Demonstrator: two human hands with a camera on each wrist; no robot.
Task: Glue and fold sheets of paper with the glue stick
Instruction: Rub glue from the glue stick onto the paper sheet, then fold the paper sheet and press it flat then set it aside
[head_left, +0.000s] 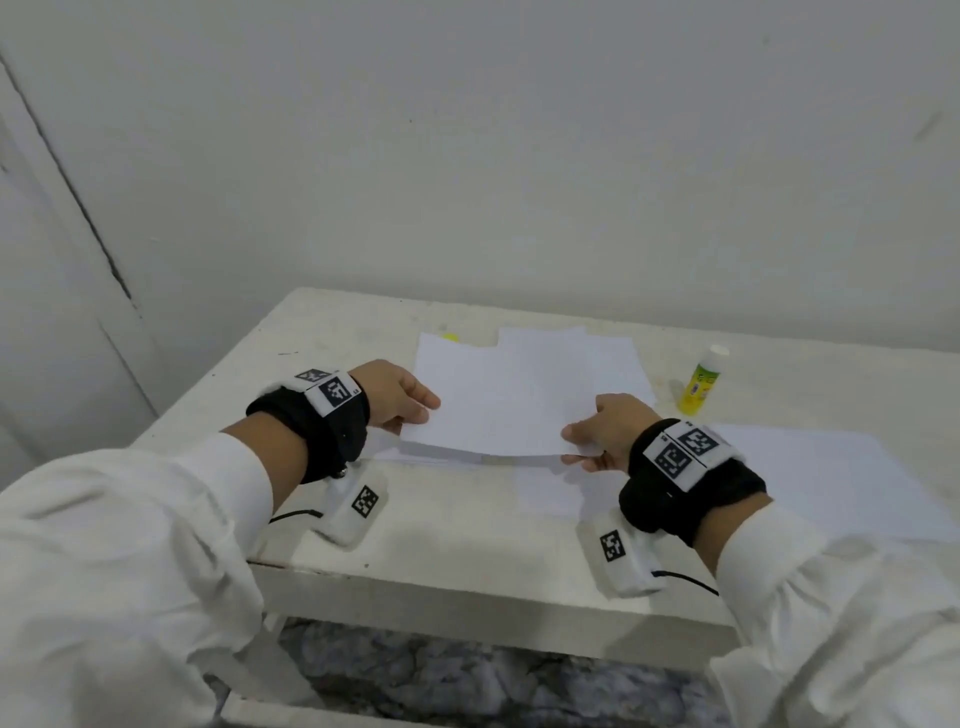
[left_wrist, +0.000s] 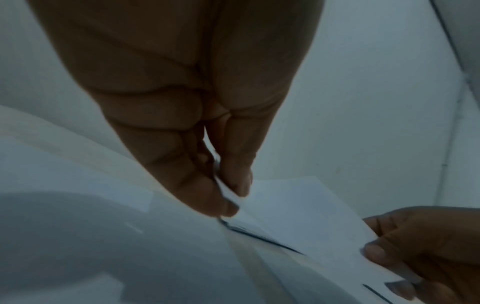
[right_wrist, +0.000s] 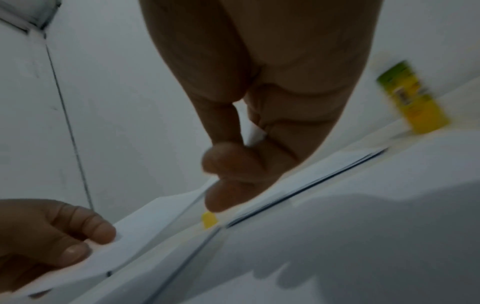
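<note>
A white sheet of paper (head_left: 498, 410) is held raised above the white table (head_left: 457, 530) by both hands. Its near left corner is pinched by the left hand (head_left: 395, 397), thumb on top and fingers beneath; the same pinch is confirmed in the left wrist view, where the sheet's edge is seen clamped between thumb and fingers (left_wrist: 228, 174). Its near right corner is pinched by the right hand (head_left: 605, 434) in like fashion, thumb above and fingers curled under. The near edge of the sheet is lifted clear of the surface, a shadow being cast below it.

Further white sheets (head_left: 613, 364) are observed lying flat on the table beneath and beyond the held sheet, with another sheet (head_left: 810, 478) spread to the right. A small yellow item (head_left: 451, 337) is noted at the far left edge of the stack; it may be the cap, though the view is too poor to confirm.

The glue stick (head_left: 702, 382), yellow and green with a white top, is found standing upright on the table, to the right of the stack and beyond the right hand, touched by neither hand.
</note>
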